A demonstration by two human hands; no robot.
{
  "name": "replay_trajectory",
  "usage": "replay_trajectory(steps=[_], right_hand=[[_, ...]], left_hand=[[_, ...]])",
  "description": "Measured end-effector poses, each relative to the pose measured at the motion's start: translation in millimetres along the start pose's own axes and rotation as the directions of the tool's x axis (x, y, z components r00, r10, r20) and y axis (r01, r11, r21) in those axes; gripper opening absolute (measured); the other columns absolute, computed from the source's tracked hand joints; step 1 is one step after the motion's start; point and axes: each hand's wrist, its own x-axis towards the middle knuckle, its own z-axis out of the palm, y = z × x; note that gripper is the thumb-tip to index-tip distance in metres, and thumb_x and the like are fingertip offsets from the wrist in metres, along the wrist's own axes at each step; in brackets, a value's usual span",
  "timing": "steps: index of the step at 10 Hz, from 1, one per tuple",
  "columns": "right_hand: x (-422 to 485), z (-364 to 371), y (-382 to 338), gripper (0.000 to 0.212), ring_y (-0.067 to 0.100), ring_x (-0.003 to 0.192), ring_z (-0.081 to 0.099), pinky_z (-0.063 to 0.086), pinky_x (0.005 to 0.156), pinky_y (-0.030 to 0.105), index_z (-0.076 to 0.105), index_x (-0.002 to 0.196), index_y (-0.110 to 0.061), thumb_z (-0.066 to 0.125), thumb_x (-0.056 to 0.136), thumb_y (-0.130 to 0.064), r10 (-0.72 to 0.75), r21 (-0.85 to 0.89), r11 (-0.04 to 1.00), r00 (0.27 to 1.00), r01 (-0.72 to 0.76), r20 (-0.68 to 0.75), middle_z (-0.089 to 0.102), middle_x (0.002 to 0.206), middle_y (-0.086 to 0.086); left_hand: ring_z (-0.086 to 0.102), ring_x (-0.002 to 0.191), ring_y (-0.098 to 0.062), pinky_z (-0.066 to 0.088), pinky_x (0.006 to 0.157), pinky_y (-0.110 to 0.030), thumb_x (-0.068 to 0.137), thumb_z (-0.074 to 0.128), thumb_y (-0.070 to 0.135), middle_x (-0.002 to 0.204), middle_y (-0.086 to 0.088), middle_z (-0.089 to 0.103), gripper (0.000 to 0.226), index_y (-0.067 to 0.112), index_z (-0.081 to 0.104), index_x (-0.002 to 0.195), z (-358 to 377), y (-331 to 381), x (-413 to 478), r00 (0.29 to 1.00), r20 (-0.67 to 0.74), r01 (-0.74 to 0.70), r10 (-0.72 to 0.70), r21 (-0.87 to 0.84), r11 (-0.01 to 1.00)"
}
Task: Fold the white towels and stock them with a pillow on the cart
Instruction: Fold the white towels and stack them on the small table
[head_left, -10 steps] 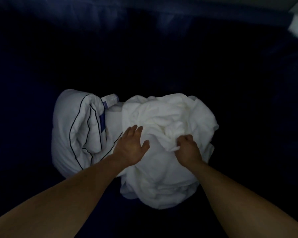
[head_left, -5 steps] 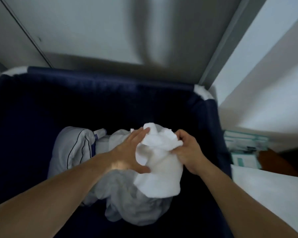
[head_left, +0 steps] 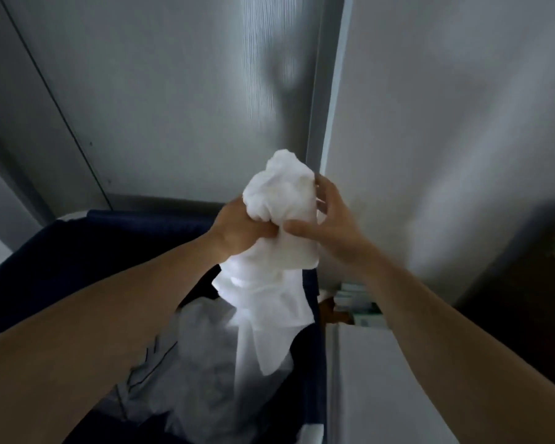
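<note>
While both bare forearms come in from 6 o'clock, the crumpled white terry towel sits bunched at centre of view, held above the dark navy fabric cart bin.

Left grip: fingers curled tight into the towel's left side. Right grip: thumb pressed across the towel's front, fingers spread round its far side at 3 o'clock.

Towel tail hangs toward 6 o'clock, loose end over the bin. Inside the bin at 7 o'clock: pale pillow with thin dark piping, partly hidden by the left forearm, and rumpled white linen just beside it.

Grey wall panels at 12 o'clock. Flat white surface at 5 o'clock.
</note>
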Motion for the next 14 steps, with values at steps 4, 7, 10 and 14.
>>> replay_trajectory(steps=[4,7,10,14], right_hand=[[-28.3,21.8,-26.2,0.041,0.010,0.088,0.074,0.060,0.069,0.024,0.068,0.099,-0.037,0.089,0.065,-0.029,-0.024,0.089,0.995,0.990,0.037,-0.136,0.075,0.095,-0.003],[-10.2,-8.6,-97.5,0.042,0.008,0.081,0.074,0.058,0.061,0.023,0.066,0.105,-0.030,0.080,0.066,-0.022,0.010,0.035,0.999,0.921,0.004,-0.389,0.076,0.091,-0.011],[-34.4,-83.3,-171.3,0.055,0.008,0.087,0.073,0.062,0.080,0.039,0.067,0.110,-0.028,0.085,0.059,-0.031,-0.157,-0.254,0.967,0.785,-0.001,-0.600,0.076,0.096,-0.009],[-87.8,-192.2,-218.3,0.049,0.002,0.081,0.072,0.057,0.064,0.022,0.067,0.109,-0.027,0.082,0.063,-0.038,-0.290,-0.386,0.923,0.659,0.000,-0.694,0.075,0.094,-0.010]], left_hand=[[0.068,0.083,-0.020,0.052,0.068,-0.029,0.084,0.071,0.033,0.093,-0.007,0.071,0.025,0.010,0.066,0.093,-4.3,107.9,1.1,0.952,-0.196,0.177,-0.235,-0.274,0.945],[0.073,0.090,-0.017,0.056,0.072,-0.030,0.057,0.085,0.064,0.100,0.000,0.076,0.070,0.020,0.067,0.108,-47.4,155.8,5.1,0.990,0.127,0.012,0.055,-0.476,0.879],[0.068,0.112,-0.027,0.054,0.089,-0.040,0.076,0.072,0.056,0.120,-0.008,0.071,0.068,0.013,0.063,0.128,-28.7,233.3,13.7,0.826,0.371,-0.032,0.424,-0.721,0.692],[0.064,0.110,-0.029,0.052,0.088,-0.036,0.097,0.054,0.030,0.124,-0.016,0.065,0.050,-0.002,0.055,0.135,40.2,331.7,-25.7,0.729,0.378,-0.038,0.570,-0.810,0.586]])
